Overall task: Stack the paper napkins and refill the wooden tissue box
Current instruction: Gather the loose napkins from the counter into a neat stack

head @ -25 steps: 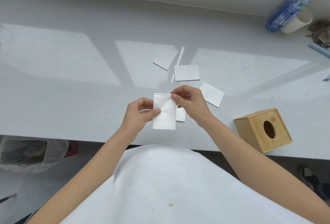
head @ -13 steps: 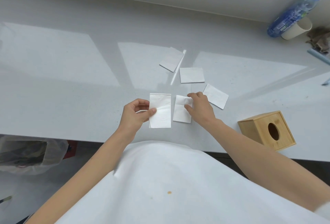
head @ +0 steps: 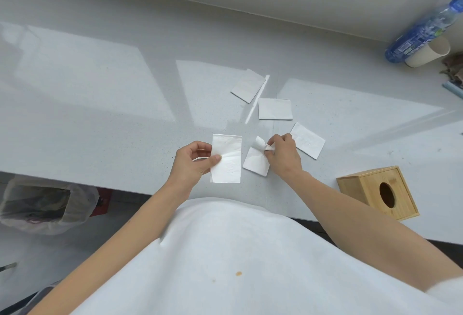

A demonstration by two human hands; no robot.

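Near counter edge [head: 105, 176]: L hand [head: 191, 165] pinches napkin stack [head: 226, 159], thumb on top. R hand [head: 283, 156] pinches lifted corner of loose napkin [head: 255, 161]. Three napkins [head: 275, 109] lie farther back. Wooden tissue box [head: 370, 189] right, at the edge; counter open left.

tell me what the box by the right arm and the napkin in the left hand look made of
Box: light wood, probably bamboo, smooth matte finish with faint grain and a round hole. Napkin in the left hand: thin white tissue paper, soft and matte, lightly creased.
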